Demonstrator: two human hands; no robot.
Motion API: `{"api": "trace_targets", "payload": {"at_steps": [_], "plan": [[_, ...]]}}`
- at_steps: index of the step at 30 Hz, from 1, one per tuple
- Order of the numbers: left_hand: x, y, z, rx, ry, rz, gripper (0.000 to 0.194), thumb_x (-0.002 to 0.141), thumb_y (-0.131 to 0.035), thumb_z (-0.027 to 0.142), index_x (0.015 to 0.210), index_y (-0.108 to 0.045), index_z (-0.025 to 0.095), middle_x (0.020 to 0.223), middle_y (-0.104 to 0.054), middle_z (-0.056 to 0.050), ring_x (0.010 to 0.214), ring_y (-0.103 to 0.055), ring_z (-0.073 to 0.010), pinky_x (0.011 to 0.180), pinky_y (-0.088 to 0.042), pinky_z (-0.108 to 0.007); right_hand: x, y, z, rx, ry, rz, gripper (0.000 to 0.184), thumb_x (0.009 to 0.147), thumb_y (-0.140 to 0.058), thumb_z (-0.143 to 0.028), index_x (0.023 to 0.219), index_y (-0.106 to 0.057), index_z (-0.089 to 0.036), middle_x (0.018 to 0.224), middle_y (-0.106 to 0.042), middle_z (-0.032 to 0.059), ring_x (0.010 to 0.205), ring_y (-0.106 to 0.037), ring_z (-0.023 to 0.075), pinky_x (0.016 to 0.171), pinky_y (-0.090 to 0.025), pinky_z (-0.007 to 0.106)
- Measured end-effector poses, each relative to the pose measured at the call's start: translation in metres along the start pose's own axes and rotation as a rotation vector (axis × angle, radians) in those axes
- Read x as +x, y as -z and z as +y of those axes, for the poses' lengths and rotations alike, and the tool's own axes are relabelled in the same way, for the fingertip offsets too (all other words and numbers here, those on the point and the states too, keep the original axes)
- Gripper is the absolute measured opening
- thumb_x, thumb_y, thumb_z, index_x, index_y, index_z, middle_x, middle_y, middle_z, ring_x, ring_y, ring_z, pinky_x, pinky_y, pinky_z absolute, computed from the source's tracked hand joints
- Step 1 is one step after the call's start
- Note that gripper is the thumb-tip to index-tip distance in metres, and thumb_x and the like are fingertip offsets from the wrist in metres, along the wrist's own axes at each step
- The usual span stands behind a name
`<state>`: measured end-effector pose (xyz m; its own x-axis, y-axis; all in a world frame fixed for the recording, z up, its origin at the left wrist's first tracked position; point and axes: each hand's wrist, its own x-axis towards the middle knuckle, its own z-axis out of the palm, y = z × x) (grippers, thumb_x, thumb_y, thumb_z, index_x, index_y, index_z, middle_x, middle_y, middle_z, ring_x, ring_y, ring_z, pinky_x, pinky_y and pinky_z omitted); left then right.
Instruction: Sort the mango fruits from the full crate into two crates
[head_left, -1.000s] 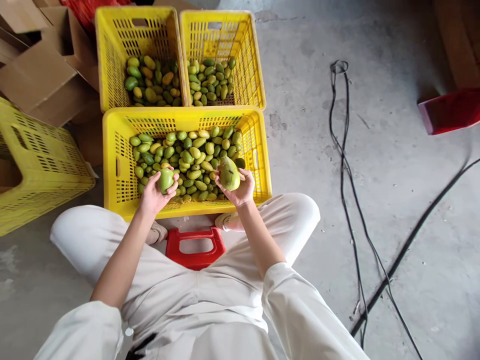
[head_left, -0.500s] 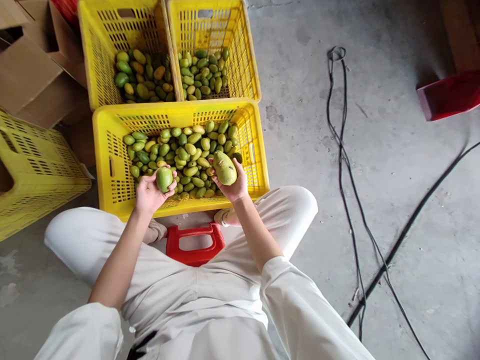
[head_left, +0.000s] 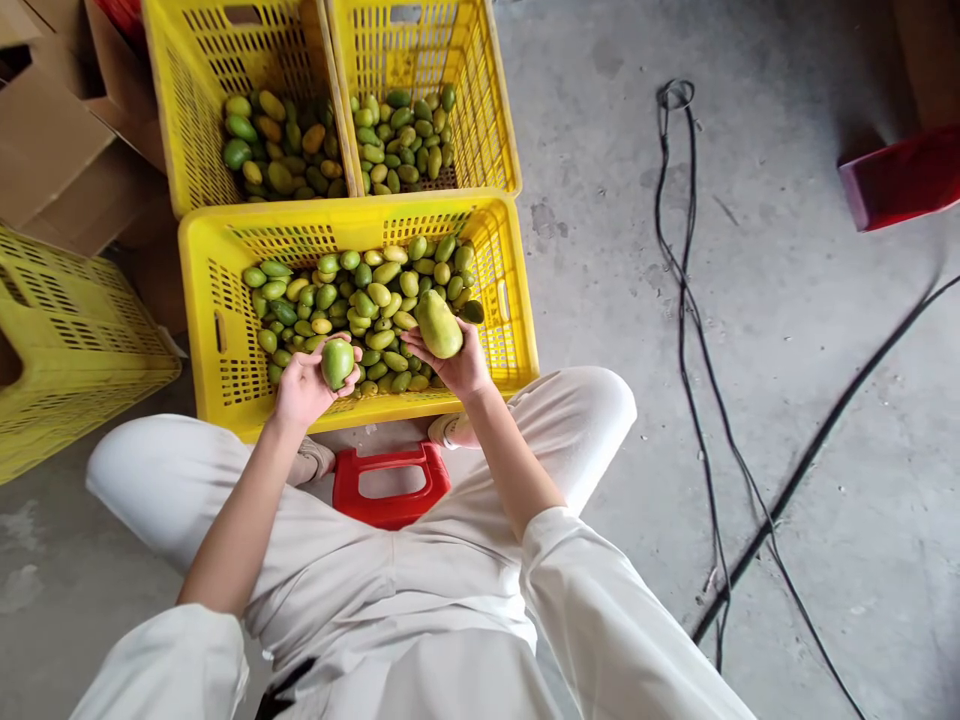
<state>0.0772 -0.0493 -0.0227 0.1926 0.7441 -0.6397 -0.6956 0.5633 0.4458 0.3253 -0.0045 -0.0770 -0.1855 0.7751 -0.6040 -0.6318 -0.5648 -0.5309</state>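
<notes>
Over the near yellow crate (head_left: 206, 400), my left hand (head_left: 300, 388) is closed around a green mango (head_left: 337, 363). A larger, paler yellow-green mango (head_left: 439, 325) rests in my right hand (head_left: 463, 365), its fingers curled under the fruit. Below both hands lie many small green and yellowish mangoes (head_left: 379, 295) inside that crate. One dark green mango (head_left: 471, 311) shows just beyond my right fingers; whether the hand touches it I cannot tell.
Two more yellow crates (head_left: 161, 110) with mangoes stand behind. To the left are cardboard boxes (head_left: 56, 140) and another yellow crate (head_left: 82, 340). A red stool (head_left: 390, 515) is under me. Black cables (head_left: 806, 455) cross the concrete floor at right, near a red object (head_left: 900, 180).
The large mango has turned in my right hand, showing a smoother side, and moved slightly left. My left hand has shifted slightly right with its mango.
</notes>
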Motion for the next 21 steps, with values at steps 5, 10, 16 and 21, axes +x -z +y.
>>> {"api": "trace_targets", "payload": {"at_steps": [5, 10, 16, 21], "plan": [[0.0, -0.002, 0.001, -0.013, 0.009, 0.03, 0.023, 0.088, -0.066, 0.03, 0.106, -0.076, 0.019, 0.093, -0.074, -0.012, 0.064, -0.06, -0.0194, 0.05, -0.041, -0.027, 0.005, 0.004, 0.006, -0.063, 0.037, 0.001, 0.041, 0.088, -0.067, -0.053, 0.121, -0.071, -0.028, 0.12, -0.089, 0.0099, 0.108, -0.083, 0.0295, 0.059, -0.063, 0.031], [0.002, 0.002, -0.001, -0.017, 0.015, 0.037, 0.024, 0.09, -0.065, 0.031, 0.107, -0.077, 0.02, 0.093, -0.074, -0.011, 0.065, -0.061, -0.02, 0.055, -0.045, -0.029, -0.003, 0.006, 0.003, -0.154, 0.024, -0.018, 0.045, 0.091, -0.075, -0.066, 0.117, -0.072, -0.029, 0.106, -0.083, 0.007, 0.101, -0.081, 0.0284, 0.061, -0.064, 0.032], [0.003, 0.003, -0.004, -0.036, 0.009, 0.06, 0.028, 0.088, -0.063, 0.027, 0.112, -0.078, 0.02, 0.092, -0.075, -0.011, 0.064, -0.06, -0.0202, 0.057, -0.047, -0.031, -0.003, 0.004, 0.001, -0.137, -0.028, -0.004, 0.031, 0.09, -0.076, -0.043, 0.116, -0.071, -0.028, 0.103, -0.083, 0.0021, 0.092, -0.085, 0.0256, 0.08, -0.073, 0.039], [0.003, -0.001, -0.002, -0.037, -0.007, 0.059, 0.035, 0.086, -0.058, 0.024, 0.116, -0.077, 0.019, 0.091, -0.075, -0.012, 0.063, -0.062, -0.0208, 0.057, -0.05, -0.03, 0.003, 0.003, 0.006, -0.137, -0.099, 0.085, 0.03, 0.099, -0.06, -0.049, 0.106, -0.074, -0.024, 0.08, -0.078, 0.006, 0.103, -0.086, 0.0309, 0.057, -0.062, 0.029]]}}
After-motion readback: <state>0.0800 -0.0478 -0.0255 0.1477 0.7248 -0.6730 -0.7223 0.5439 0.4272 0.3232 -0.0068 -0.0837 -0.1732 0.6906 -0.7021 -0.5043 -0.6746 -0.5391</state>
